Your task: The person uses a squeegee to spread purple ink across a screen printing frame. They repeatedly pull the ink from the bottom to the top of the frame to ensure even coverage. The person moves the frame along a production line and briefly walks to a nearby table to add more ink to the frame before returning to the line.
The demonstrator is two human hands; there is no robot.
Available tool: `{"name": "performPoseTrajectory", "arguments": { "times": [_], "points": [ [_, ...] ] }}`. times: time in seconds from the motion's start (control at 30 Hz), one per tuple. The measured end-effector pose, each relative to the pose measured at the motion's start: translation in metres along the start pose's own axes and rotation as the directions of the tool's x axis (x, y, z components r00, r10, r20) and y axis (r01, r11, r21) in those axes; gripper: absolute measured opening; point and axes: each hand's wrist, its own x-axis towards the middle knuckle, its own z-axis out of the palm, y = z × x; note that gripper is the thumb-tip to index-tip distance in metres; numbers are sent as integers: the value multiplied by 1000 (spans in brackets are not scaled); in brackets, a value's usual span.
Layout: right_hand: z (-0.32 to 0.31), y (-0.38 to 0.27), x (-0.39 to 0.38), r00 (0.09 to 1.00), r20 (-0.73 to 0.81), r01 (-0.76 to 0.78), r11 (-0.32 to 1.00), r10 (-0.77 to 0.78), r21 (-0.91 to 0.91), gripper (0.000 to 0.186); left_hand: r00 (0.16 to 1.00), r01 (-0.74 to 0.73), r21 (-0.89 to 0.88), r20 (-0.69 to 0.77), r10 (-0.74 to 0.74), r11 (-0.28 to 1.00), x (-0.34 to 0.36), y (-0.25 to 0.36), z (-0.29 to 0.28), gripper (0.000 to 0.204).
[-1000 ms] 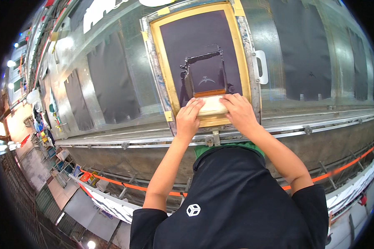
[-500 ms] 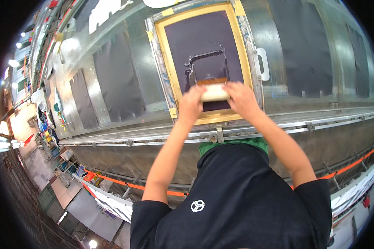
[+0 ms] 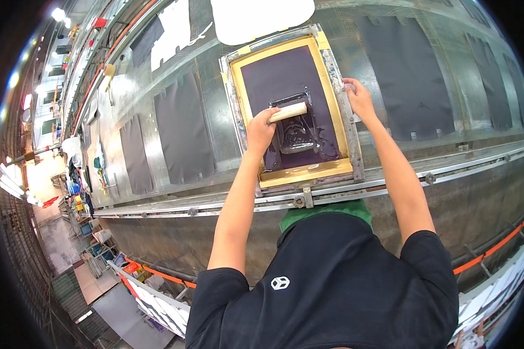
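Note:
A silk-screen frame (image 3: pixel 356 145) with yellow tape round its inner border lies on the metal table. Dark wet ink (image 3: pixel 297 139) forms a rough rectangle on its purple mesh. My left hand (image 3: pixel 261 131) is closed round the left end of a squeegee (image 3: pixel 289 111) with a pale, rounded handle; its blade is hard to make out. The squeegee rests over the upper part of the ink patch. At the frame's right side, my right hand (image 3: pixel 360 99) is closed on the white side handle, which it mostly covers.
Dark fabric pieces lie on the table, one to the right (image 3: pixel 410 81) and one to the left (image 3: pixel 183 128). A white sheet (image 3: pixel 262 20) is beyond the frame. A metal rail (image 3: pixel 227 206) with a clamp (image 3: pixel 304 198) runs along the near edge.
My right hand has left the squeegee and moved right to the frame's handle. The left hand holds the squeegee alone, now tilted and farther up the mesh. More wet ink shows below it.

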Motion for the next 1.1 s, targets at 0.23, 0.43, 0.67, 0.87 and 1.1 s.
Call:
{"name": "performPoseTrajectory", "arguments": {
  "times": [0.23,0.43,0.67,0.87,1.1],
  "points": [
    [4,-39,-5,982,-172,81,996,-83,-23,19,983,-151,99,-91,160,984,-87,-15,27,55],
    [69,-92,-32,977,-168,126,991,-133,-54,21,984,-149,158,-78,163,976,-180,-41,-25,58],
    [261,-148,-109,973,-157,174,985,-170,15,24,994,-64,208,-75,81,976,-242,-170,-153,57],
    [363,-199,-148,993,-87,80,996,-76,50,20,995,-86,180,-33,93,980,-263,-262,-237,56],
    [392,-182,-142,983,-140,101,989,-116,-111,21,988,-138,121,-47,145,983,-286,-303,-260,58]
  ]
}}
